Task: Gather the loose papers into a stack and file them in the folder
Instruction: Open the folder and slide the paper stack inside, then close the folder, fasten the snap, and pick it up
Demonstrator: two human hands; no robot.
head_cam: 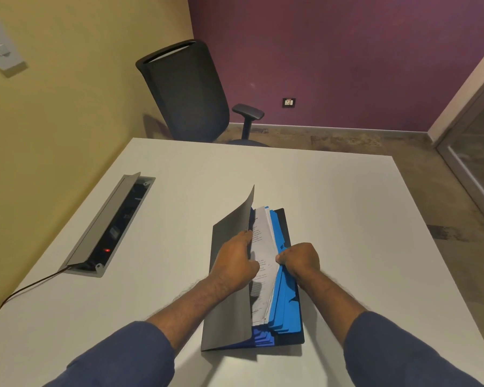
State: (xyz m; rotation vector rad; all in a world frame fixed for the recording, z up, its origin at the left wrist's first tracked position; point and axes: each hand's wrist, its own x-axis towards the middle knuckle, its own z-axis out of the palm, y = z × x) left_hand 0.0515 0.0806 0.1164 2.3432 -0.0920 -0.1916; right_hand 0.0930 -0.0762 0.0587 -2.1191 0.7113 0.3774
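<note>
Nearest us, the folder (pixel 229 289) lies on the table (pixel 347 208); our left hand (pixel 232 263) grips its stiff cover, our right hand (pixel 301 259) apparently pinches the light, floppy papers (pixel 264 247) inside, best held by their edges.

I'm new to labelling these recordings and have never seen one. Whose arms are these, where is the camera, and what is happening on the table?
There is no machine here. A person wears a wide-angle camera on the head, so the single picture looks forward and down at their own arms. On the white table lies a dark folder with blue dividers inside. The left hand grips the lifted front cover, holding the folder open. The right hand grips the edge of a stack of printed papers sitting in the folder in front of the dividers. To the left, a socket box is set into the table with its lid up. Behind the table stands an office chair.
</note>
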